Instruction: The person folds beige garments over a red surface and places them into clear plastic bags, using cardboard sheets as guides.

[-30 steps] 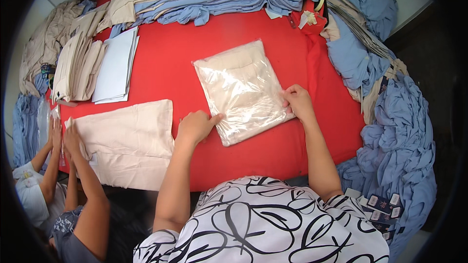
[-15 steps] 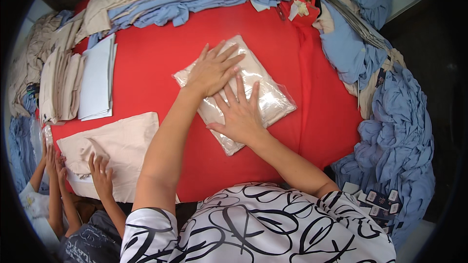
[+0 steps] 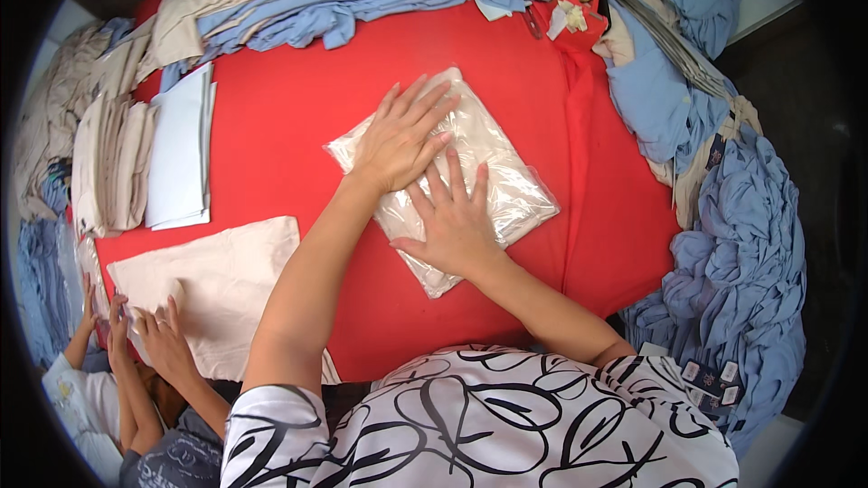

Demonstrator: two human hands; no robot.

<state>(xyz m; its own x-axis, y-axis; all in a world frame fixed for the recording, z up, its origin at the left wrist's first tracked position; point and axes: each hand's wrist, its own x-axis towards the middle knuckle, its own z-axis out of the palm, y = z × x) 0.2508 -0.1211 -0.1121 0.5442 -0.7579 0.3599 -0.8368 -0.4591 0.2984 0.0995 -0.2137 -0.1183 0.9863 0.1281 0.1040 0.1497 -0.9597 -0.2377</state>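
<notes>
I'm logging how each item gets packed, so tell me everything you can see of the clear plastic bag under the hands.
The clear plastic bag is glossy, wrinkled film, roughly square, holding a folded cream garment. It lies flat and turned diamond-wise on the red table cover. The left hand and the right hand both press palm-down on it, fingers spread. Its corners stick out beyond them.

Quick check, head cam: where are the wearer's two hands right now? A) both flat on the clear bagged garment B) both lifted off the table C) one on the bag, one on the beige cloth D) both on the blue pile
A: the left hand and right hand both lie palm-down, fingers spread, on the clear bagged garment on the red table.
</notes>
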